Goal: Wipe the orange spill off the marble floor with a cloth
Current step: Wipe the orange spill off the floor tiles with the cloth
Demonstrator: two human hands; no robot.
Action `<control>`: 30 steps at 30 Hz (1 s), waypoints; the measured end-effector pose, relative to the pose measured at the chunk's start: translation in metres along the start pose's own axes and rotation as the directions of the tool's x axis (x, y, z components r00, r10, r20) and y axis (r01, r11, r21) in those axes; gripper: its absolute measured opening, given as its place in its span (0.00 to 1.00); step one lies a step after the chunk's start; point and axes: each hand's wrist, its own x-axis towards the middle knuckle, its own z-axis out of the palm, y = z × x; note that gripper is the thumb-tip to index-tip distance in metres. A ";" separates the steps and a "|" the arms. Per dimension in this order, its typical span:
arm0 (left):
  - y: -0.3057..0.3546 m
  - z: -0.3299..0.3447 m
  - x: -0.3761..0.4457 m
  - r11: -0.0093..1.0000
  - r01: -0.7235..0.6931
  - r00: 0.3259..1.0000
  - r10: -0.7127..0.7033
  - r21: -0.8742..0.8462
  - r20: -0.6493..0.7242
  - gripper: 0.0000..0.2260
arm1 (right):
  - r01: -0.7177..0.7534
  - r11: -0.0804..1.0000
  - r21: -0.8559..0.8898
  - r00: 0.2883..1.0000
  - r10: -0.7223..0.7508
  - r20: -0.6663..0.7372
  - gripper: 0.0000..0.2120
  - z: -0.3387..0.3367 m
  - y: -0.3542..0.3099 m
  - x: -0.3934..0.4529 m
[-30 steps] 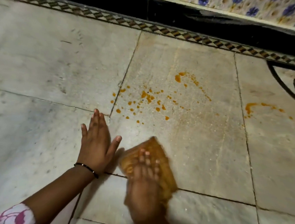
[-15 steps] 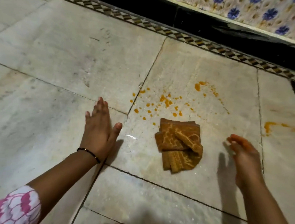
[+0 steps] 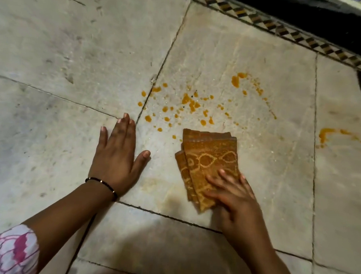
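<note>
Your folded orange-brown patterned cloth (image 3: 209, 158) lies flat on the pale marble floor (image 3: 76, 49), its far edge just short of the scattered orange spill (image 3: 189, 104) at 12 o'clock. Your right hand (image 3: 233, 193) rests straight-fingered on its near corner. Your left hand (image 3: 116, 154) lies flat and spread at 9 o'clock, apart. Bare slab lies at 3 o'clock, before an orange streak (image 3: 330, 133).

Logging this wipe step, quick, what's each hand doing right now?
Left hand: open, flat on the marble floor, holding nothing.
Right hand: open, fingers spread and resting on the near end of the folded cloth, not curled round it.
</note>
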 end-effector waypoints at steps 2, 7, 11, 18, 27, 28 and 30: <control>-0.001 0.000 0.000 1.000 -0.017 1.000 0.017 0.010 0.007 0.34 | -0.106 0.975 0.193 0.994 0.103 0.028 0.16 -0.017 0.009 -0.019; -0.001 -0.002 -0.001 0.999 -0.035 0.999 0.034 0.030 0.023 0.34 | -0.140 0.990 -0.017 0.983 0.137 -0.119 0.24 -0.023 -0.010 0.024; -0.004 -0.003 -0.002 0.999 -0.045 0.999 0.044 0.011 0.014 0.34 | -0.250 0.872 -0.421 0.963 0.268 -0.017 0.32 0.039 -0.031 0.063; -0.020 -0.011 -0.014 0.979 -0.093 0.996 0.088 -0.180 -0.033 0.37 | 0.142 0.908 -0.393 0.984 -0.086 0.156 0.30 0.092 -0.084 0.043; -0.019 -0.007 -0.012 0.995 -0.009 1.000 0.009 -0.095 -0.001 0.34 | -0.194 0.872 -0.450 0.980 0.197 -0.041 0.34 0.021 0.013 0.110; -0.018 -0.007 -0.012 0.996 -0.009 1.000 0.009 -0.087 -0.003 0.35 | -0.241 0.855 -0.459 0.970 0.234 -0.073 0.34 0.016 0.020 0.089; -0.015 -0.006 -0.011 0.997 -0.005 1.000 0.005 -0.077 -0.008 0.36 | -0.283 0.826 -0.488 0.958 0.266 -0.106 0.35 0.023 0.012 0.044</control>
